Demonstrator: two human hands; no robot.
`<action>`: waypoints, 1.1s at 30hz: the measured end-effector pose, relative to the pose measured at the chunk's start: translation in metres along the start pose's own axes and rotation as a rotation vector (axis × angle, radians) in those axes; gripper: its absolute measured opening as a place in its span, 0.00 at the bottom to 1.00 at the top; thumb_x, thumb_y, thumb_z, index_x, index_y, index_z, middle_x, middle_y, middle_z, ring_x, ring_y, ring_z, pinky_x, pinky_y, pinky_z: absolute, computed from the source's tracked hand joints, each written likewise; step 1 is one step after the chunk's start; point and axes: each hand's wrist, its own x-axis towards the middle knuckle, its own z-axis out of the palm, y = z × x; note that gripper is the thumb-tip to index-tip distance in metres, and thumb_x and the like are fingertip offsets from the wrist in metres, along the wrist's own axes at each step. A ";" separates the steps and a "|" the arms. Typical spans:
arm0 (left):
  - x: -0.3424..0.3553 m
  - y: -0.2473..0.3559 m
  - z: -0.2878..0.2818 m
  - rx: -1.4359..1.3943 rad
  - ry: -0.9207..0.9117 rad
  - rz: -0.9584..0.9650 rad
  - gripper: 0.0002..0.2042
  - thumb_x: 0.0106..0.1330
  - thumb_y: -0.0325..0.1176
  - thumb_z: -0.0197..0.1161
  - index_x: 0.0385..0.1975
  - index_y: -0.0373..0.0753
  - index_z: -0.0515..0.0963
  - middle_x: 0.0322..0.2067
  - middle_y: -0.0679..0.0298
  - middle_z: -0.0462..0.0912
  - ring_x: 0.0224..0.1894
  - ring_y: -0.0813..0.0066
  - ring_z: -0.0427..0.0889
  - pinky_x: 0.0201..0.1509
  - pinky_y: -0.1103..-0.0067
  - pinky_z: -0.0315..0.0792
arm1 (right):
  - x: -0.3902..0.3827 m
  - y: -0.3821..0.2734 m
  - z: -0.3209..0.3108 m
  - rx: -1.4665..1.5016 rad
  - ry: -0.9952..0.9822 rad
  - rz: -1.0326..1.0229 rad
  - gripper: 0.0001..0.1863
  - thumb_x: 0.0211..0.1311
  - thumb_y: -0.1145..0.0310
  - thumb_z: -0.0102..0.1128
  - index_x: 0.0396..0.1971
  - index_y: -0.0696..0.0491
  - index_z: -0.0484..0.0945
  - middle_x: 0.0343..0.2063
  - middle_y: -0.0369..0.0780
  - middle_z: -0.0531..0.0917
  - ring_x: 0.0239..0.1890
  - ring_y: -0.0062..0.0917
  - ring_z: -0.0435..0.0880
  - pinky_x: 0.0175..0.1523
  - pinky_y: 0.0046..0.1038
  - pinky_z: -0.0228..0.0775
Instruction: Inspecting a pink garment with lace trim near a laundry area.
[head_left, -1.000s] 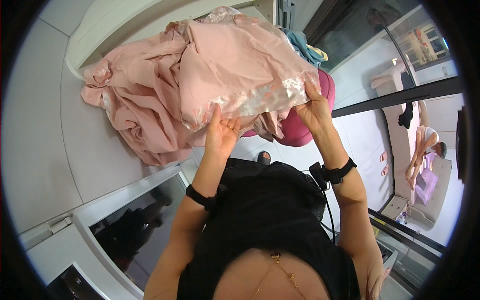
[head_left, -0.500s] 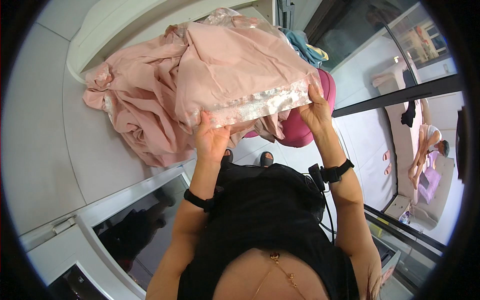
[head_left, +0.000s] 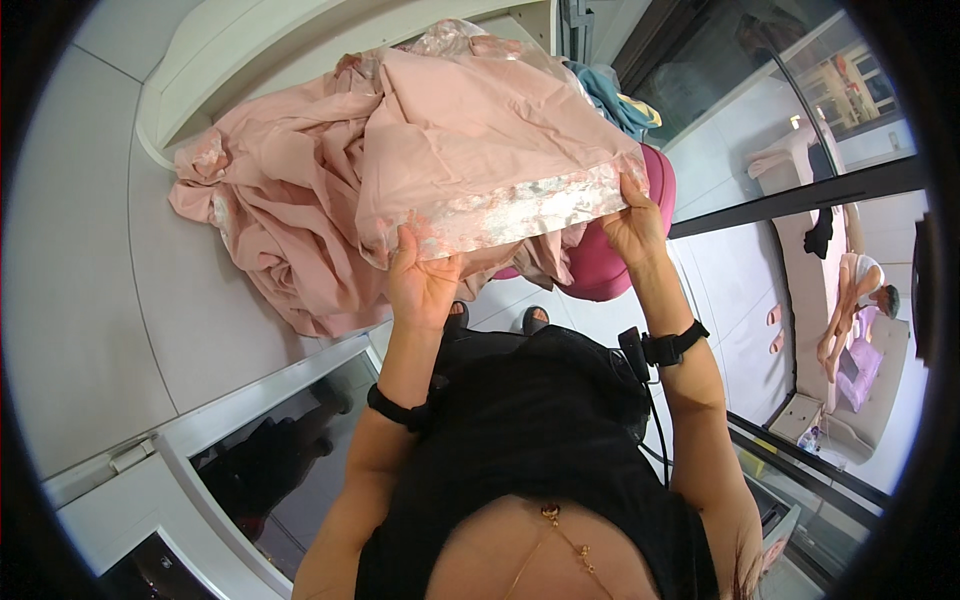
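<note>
A large crumpled pink fabric (head_left: pixel 470 120) with a shiny, silvery floral border (head_left: pixel 520 205) lies heaped over a pink padded seat (head_left: pixel 595 280) and in front of white furniture. My left hand (head_left: pixel 420 280) pinches the left end of that border, thumb on top and fingers partly beneath. My right hand (head_left: pixel 632 225) grips the border's right end, thumb over the edge, so the band is stretched between both hands. A teal-and-yellow cloth (head_left: pixel 615 100) sits behind the fabric at the right.
White curved furniture (head_left: pixel 190 70) stands behind the heap. A dark-framed glass partition (head_left: pixel 780 185) runs on the right; beyond it a person (head_left: pixel 848 290) is on a bed (head_left: pixel 808 250), with pink slippers (head_left: pixel 775 325) on the floor. A white-framed glass panel (head_left: pixel 270 450) is at lower left.
Compared with a second ago, my left hand has shifted a little leftward along the border, and the band looks straighter and flatter. My right hand has moved slightly rightward, still holding the fabric.
</note>
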 end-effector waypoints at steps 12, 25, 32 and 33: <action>0.003 -0.003 0.011 -0.022 -0.058 0.012 0.17 0.63 0.34 0.47 0.51 0.40 0.61 0.53 0.63 0.64 0.57 0.68 0.60 0.61 0.65 0.51 | 0.003 -0.004 0.007 0.016 -0.019 0.016 0.14 0.62 0.74 0.37 0.46 0.61 0.62 0.44 0.46 0.71 0.46 0.33 0.72 0.53 0.34 0.65; 0.025 0.005 0.021 0.240 0.081 0.218 0.13 0.58 0.26 0.55 0.43 0.38 0.67 0.42 0.65 0.72 0.46 0.73 0.71 0.53 0.73 0.65 | 0.001 0.009 0.018 0.054 -0.121 0.024 0.16 0.61 0.74 0.40 0.48 0.61 0.59 0.46 0.46 0.69 0.49 0.34 0.70 0.56 0.37 0.62; 0.020 0.012 0.034 0.275 0.097 0.322 0.14 0.57 0.26 0.55 0.44 0.37 0.67 0.43 0.64 0.72 0.46 0.72 0.71 0.52 0.73 0.66 | 0.004 0.013 0.023 0.074 -0.078 0.006 0.16 0.60 0.75 0.41 0.48 0.61 0.59 0.47 0.46 0.68 0.50 0.34 0.68 0.57 0.38 0.60; 0.018 0.014 0.034 0.274 0.125 0.321 0.14 0.57 0.27 0.55 0.44 0.37 0.67 0.42 0.64 0.73 0.45 0.72 0.72 0.52 0.72 0.67 | 0.005 0.011 0.023 0.073 -0.114 0.029 0.16 0.60 0.76 0.41 0.48 0.61 0.59 0.46 0.46 0.69 0.50 0.33 0.69 0.56 0.36 0.61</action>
